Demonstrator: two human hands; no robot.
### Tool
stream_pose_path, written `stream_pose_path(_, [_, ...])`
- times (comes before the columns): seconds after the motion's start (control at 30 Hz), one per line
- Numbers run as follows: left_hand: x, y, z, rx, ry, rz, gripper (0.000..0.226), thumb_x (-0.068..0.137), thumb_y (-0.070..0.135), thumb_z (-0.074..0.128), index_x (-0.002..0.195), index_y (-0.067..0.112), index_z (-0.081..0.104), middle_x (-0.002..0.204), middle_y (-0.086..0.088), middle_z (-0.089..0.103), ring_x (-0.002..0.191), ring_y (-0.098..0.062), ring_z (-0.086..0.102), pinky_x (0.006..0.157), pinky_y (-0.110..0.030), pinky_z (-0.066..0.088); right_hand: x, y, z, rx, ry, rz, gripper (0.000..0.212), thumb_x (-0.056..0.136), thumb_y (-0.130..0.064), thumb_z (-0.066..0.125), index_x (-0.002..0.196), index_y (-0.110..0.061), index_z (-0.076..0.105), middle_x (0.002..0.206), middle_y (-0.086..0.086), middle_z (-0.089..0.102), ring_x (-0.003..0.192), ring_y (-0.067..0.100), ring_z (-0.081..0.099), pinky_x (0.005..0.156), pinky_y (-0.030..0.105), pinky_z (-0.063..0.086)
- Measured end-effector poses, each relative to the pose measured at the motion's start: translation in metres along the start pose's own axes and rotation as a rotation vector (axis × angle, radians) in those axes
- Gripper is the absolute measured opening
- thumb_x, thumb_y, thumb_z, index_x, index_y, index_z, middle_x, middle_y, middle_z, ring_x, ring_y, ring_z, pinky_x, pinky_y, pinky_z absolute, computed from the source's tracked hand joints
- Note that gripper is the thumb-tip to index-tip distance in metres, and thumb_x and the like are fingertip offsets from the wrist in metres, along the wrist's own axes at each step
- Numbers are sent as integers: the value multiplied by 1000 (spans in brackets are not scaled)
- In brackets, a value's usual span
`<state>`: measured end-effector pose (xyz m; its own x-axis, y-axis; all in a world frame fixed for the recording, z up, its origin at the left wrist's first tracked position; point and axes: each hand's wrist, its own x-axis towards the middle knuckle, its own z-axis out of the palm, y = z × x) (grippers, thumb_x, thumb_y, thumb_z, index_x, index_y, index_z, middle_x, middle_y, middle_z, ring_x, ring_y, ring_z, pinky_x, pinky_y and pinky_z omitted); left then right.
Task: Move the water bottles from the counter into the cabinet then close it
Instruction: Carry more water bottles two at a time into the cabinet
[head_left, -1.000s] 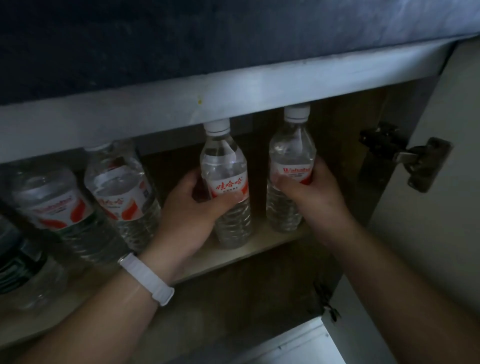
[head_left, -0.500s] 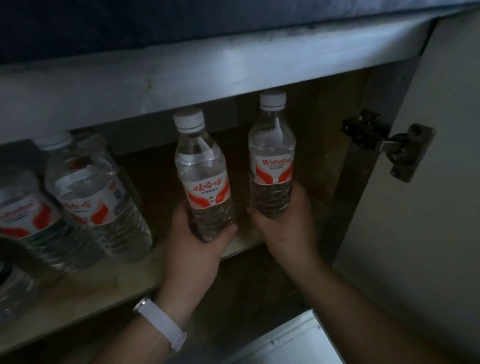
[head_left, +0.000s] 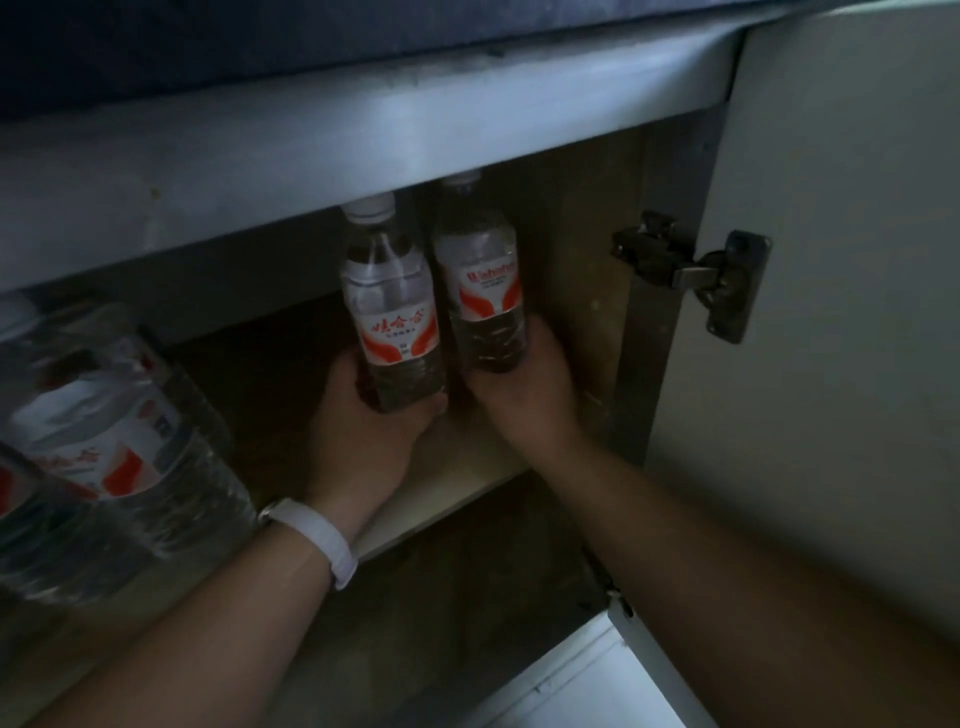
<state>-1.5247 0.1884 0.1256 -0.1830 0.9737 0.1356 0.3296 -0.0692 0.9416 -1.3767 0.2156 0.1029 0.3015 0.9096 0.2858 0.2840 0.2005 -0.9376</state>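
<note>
Dim cabinet shelf (head_left: 467, 470); left hand (head_left: 363, 441) round left bottle (head_left: 392, 322), right hand (head_left: 524, 397) round right bottle (head_left: 483, 283)

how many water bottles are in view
4. The left hand grips one bottle, the right hand another, side by side. A blurred bottle stands on the shelf at left; a fourth is cut off at the frame's left edge. More may be hidden.

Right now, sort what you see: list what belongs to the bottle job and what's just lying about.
Job: left hand gripping one water bottle; right hand gripping the second bottle; shelf; open cabinet door.
Just there: stowed bottles at left; door hinge; white wristband.
</note>
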Motion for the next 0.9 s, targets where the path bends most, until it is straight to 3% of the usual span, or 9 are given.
stream_pose_path(0.1, [10,4,7,-21,-19,-8,76,77,21,85,139,41,45,108,27,53,110,-3,50,91,-29,40,5,1,0,24,-15,-22,51,80,-29,77,124,-31,52,123,-11,61,116,7,57,97,30,47])
stream_pose_path(0.27, [25,9,18,-30,-10,-35,84,75,18,87,145,36,43,139,11,56,125,-12,52,95,-34,41,15,8,0,-25,3,-45,52,81,-37,76,127,-32,51,128,-8,60,114,2,54,96,26,44])
stream_pose_path(0.5, [29,-1,26,-47,-14,-56,83,76,19,86,145,35,43,139,10,56,119,-9,50,92,-33,39,25,21,-1,-26,42,-55,61,82,-28,76,136,-26,47,136,-4,56,128,13,51,108,37,43])
stream_pose_path(0.6, [32,-7,28,-50,-4,-52,80,79,20,83,145,35,41,141,10,54,130,-15,50,95,-33,38,30,23,0,-58,22,-45,61,82,-27,76,135,-25,47,135,-4,56,127,14,52,106,35,42])
stream_pose_path(0.9, [38,-11,32,-4,-28,-16,82,80,22,83,148,34,39,145,6,54,133,-19,51,97,-32,38,28,20,1,-82,17,5,63,81,-29,74,137,-19,46,134,2,57,125,19,54,99,29,43])
